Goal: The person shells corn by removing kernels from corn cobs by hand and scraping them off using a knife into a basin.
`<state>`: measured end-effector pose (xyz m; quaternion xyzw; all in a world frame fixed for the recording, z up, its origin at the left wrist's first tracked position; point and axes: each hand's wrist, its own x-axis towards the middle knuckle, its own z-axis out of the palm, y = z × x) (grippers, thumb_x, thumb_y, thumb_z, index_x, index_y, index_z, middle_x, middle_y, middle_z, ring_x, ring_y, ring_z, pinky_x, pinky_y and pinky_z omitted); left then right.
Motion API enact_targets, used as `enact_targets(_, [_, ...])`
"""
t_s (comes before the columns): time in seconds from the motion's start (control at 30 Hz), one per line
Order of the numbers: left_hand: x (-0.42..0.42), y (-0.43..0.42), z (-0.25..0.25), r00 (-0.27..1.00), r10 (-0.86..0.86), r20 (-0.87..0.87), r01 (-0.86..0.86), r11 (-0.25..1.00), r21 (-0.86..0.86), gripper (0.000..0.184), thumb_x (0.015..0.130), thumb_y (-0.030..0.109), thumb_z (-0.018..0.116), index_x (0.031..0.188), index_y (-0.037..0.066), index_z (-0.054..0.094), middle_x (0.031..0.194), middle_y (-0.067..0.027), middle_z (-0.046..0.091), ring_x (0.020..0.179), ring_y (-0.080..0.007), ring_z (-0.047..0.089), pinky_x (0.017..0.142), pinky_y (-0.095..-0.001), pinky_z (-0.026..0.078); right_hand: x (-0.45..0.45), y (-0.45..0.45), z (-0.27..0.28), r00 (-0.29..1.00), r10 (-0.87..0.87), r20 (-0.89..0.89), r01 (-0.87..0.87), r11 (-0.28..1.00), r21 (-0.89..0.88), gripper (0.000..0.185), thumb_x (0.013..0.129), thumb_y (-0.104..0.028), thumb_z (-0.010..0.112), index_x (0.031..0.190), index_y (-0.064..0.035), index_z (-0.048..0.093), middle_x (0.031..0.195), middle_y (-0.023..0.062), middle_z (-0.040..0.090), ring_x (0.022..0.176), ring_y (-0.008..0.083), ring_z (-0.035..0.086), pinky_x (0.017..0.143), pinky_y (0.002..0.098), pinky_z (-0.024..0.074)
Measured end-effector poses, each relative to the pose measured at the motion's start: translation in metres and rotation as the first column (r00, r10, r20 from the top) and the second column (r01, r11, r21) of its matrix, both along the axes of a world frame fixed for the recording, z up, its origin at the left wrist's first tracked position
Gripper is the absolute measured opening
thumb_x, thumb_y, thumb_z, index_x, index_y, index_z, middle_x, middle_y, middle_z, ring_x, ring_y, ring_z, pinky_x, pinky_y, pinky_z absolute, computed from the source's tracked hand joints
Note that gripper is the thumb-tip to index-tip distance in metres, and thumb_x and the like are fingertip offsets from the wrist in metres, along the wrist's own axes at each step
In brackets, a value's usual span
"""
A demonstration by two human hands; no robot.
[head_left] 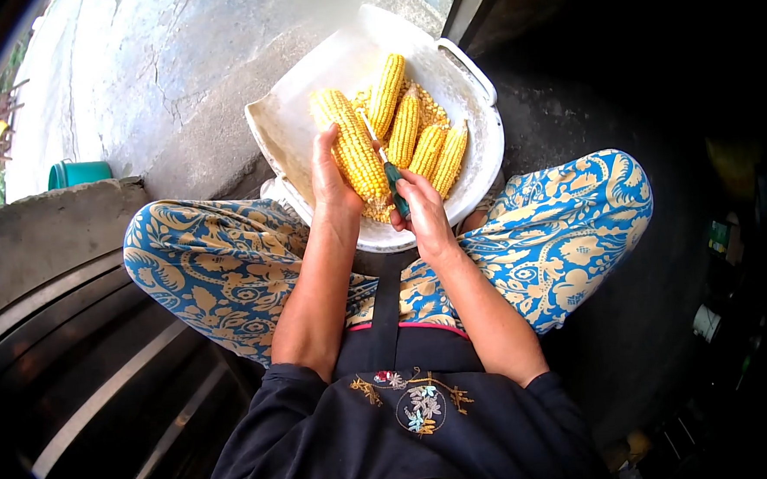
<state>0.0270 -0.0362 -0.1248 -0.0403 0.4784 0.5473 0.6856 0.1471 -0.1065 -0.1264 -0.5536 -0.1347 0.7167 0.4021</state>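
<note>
My left hand point(332, 180) is wrapped round a yellow corn cob point(350, 146), thumb along its left side, over a white plastic basin point(486, 152). In my right hand point(425, 209) is a screwdriver point(394, 185) with a dark green handle. Its thin metal shaft points up along the right side of the held cob; whether the tip touches the kernels I cannot tell. Several more husked cobs point(405, 130) lie in the basin to the right of the tool. Loose kernels point(430, 109) are under and around them.
The basin stands between my bent knees, clad in blue patterned cloth point(574, 238). A grey concrete floor point(194, 102) stretches beyond. A teal bucket point(81, 173) stands at the left, behind a low concrete ledge point(53, 226). The right side is dark.
</note>
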Motion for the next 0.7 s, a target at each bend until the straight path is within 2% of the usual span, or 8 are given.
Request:
enact_targets(0.1, [-0.002, 0.0, -0.006, 1.0, -0.022, 0.02, 0.022, 1.0, 0.017, 0.041, 0.081, 0.037, 0.056, 0.104, 0.003, 0.055, 0.08, -0.0118, 0.061, 0.07, -0.0235, 0.062, 0.062, -0.0359, 0.052, 0.0, 0.001, 0.001, 1.0, -0.009, -0.006, 0.009, 1.0, -0.005, 0.038, 0.091, -0.024, 0.049, 0.122, -0.002, 0.047, 0.076, 0.0047, 0.058, 0.053, 0.0085, 0.05, 0.047, 0.0222, 0.0391])
enact_targets(0.17, [-0.003, -0.001, -0.01, 0.998, -0.054, -0.011, 0.055, 0.998, 0.015, 0.049, 0.082, 0.043, 0.054, 0.107, 0.001, 0.055, 0.091, -0.015, 0.063, 0.077, -0.0257, 0.061, 0.071, -0.0376, 0.052, -0.001, 0.002, 0.003, 1.0, -0.016, 0.011, 0.016, 0.999, -0.037, 0.037, 0.091, -0.024, 0.049, 0.121, -0.0025, 0.048, 0.076, 0.0044, 0.058, 0.053, 0.0085, 0.05, 0.047, 0.0221, 0.039])
enact_targets(0.3, [-0.002, -0.001, -0.006, 0.998, -0.06, 0.0, 0.06, 0.997, 0.057, 0.05, 0.082, 0.044, 0.054, 0.107, 0.001, 0.055, 0.093, -0.0141, 0.063, 0.079, -0.0252, 0.061, 0.072, -0.037, 0.052, -0.001, 0.002, 0.002, 1.0, -0.012, 0.013, 0.012, 0.999, -0.037, 0.035, 0.091, -0.023, 0.049, 0.12, -0.0033, 0.049, 0.075, 0.004, 0.058, 0.053, 0.0084, 0.051, 0.046, 0.0223, 0.039])
enact_targets(0.43, [0.001, -0.001, 0.001, 0.996, -0.086, -0.023, 0.089, 0.987, 0.135, 0.05, 0.082, 0.04, 0.053, 0.112, 0.0, 0.053, 0.101, -0.014, 0.062, 0.089, -0.0271, 0.06, 0.078, -0.038, 0.05, 0.0, 0.0, 0.0, 1.0, -0.016, -0.01, 0.016, 1.0, -0.025, 0.035, 0.091, -0.025, 0.05, 0.118, -0.0038, 0.049, 0.076, 0.0022, 0.056, 0.053, 0.0083, 0.051, 0.046, 0.022, 0.0387])
enact_targets(0.47, [0.0, -0.001, 0.0, 0.992, -0.121, -0.029, 0.125, 0.977, 0.175, 0.051, 0.081, 0.037, 0.054, 0.115, -0.001, 0.051, 0.105, -0.0137, 0.06, 0.094, -0.0277, 0.059, 0.083, -0.0387, 0.047, 0.0, 0.001, 0.002, 1.0, -0.02, -0.005, 0.02, 0.999, -0.035, 0.035, 0.09, -0.025, 0.05, 0.118, -0.0041, 0.049, 0.078, 0.0018, 0.056, 0.053, 0.0082, 0.051, 0.046, 0.0217, 0.0384])
enact_targets(0.7, [0.005, -0.004, 0.007, 0.978, -0.147, -0.144, 0.184, 0.94, 0.287, 0.055, 0.077, 0.034, 0.058, 0.118, -0.002, 0.049, 0.107, -0.0135, 0.059, 0.098, -0.0266, 0.057, 0.088, -0.0385, 0.043, 0.001, 0.002, 0.003, 1.0, -0.021, -0.016, 0.02, 0.998, -0.052, 0.035, 0.093, -0.022, 0.045, 0.122, -0.0017, 0.047, 0.084, 0.0051, 0.057, 0.055, 0.0113, 0.05, 0.049, 0.0245, 0.0398])
